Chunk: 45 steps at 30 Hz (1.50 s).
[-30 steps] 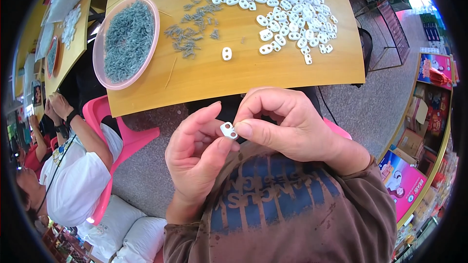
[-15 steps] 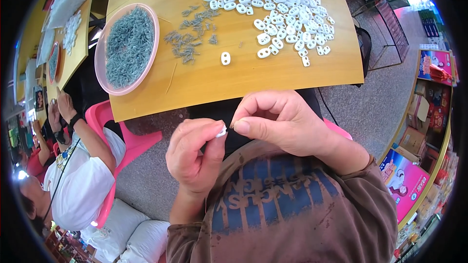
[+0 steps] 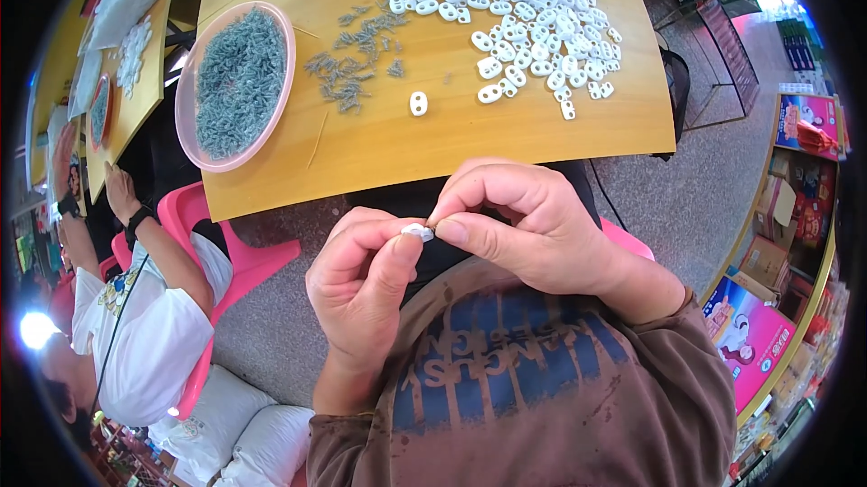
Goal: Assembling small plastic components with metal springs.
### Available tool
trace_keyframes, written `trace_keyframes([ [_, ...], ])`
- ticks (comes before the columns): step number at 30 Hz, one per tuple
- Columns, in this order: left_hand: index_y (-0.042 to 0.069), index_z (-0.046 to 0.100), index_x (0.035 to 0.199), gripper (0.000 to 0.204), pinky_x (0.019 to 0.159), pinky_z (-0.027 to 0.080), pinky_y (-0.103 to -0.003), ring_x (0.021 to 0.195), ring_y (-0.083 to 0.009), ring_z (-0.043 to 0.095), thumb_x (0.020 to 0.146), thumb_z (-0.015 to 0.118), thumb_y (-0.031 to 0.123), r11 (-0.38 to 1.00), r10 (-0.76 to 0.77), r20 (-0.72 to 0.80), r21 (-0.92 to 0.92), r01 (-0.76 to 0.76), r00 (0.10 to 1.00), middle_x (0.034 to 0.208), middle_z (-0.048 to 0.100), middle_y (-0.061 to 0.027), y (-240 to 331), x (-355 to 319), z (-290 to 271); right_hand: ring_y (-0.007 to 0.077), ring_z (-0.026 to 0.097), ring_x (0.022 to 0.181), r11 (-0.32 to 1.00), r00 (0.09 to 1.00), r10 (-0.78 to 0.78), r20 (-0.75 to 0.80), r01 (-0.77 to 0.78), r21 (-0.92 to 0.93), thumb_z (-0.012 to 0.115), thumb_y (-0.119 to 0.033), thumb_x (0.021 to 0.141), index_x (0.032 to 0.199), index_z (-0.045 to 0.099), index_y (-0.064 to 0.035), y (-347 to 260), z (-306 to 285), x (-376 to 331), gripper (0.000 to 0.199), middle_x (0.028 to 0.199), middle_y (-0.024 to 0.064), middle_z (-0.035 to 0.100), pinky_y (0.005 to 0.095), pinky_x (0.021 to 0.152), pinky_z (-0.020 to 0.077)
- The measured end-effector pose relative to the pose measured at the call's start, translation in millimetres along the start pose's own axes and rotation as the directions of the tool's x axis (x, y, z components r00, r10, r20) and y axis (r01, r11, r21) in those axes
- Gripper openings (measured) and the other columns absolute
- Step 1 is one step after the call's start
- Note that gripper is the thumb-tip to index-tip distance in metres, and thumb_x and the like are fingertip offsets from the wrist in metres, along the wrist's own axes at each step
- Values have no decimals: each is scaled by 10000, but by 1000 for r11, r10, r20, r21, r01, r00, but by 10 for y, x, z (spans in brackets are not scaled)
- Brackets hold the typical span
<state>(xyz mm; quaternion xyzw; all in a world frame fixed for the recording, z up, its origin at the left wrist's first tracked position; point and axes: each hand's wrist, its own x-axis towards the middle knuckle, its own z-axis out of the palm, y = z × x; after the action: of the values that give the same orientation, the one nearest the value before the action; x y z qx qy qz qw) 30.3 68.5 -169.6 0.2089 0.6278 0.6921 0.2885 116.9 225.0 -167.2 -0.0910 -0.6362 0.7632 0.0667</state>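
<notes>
The table (image 3: 506, 132) bears a pink basin (image 3: 185, 117), grey pieces (image 3: 347, 88) and white two-holed parts (image 3: 543, 46) (one lying apart).

We count one pink plastic basin (image 3: 182, 117), two thin tan sticks (image 3: 317, 140), and dozens of white two-holed plastic pieces (image 3: 490, 93) on the yellow wooden tabletop (image 3: 524, 136).

Mid-frame, the white piece (image 3: 416, 231) is partly hidden by the left hand (image 3: 359, 275), while the yellow table (image 3: 506, 133) is cut off by the upper edge.
</notes>
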Motion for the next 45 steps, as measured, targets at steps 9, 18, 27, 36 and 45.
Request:
trace_keyframes([
  [9,-29,597,821,54,544,358,-171,640,-44,450,825,602,25,999,-47,16,-14,47,999,793,535,-30,2,-10,7,134,551,728,977,993,-119,12,119,-177,606,-48,822,855,600,7,-1,-10,9,64,807,65,593,242,648,431],
  [18,-26,581,806,70,573,355,-178,661,-53,440,825,602,38,997,-64,16,-38,64,998,793,526,-30,38,-2,-11,157,558,728,950,986,-162,31,164,-266,609,-37,814,851,600,4,-37,-55,29,56,805,74,591,259,651,437],
  [27,-29,580,807,65,607,369,-187,692,-68,461,824,598,31,996,-84,55,-24,85,995,798,536,-37,29,10,-4,168,557,718,933,984,-168,56,177,-313,606,-23,804,842,597,2,-30,-55,21,46,793,76,583,263,635,435],
  [36,-29,579,797,62,601,372,-194,681,-73,467,819,597,25,992,-69,85,109,60,994,769,540,-37,57,20,-15,189,546,649,869,972,-212,105,237,-434,602,-26,795,816,592,-10,-27,-52,41,29,732,74,569,277,578,423],
  [45,-14,574,803,134,550,331,-167,611,-35,425,858,581,107,975,-186,89,-104,195,979,747,530,-9,9,33,0,142,548,683,951,990,-129,62,141,-276,608,-21,796,863,605,-2,-23,-64,18,69,757,58,580,249,611,429],
])
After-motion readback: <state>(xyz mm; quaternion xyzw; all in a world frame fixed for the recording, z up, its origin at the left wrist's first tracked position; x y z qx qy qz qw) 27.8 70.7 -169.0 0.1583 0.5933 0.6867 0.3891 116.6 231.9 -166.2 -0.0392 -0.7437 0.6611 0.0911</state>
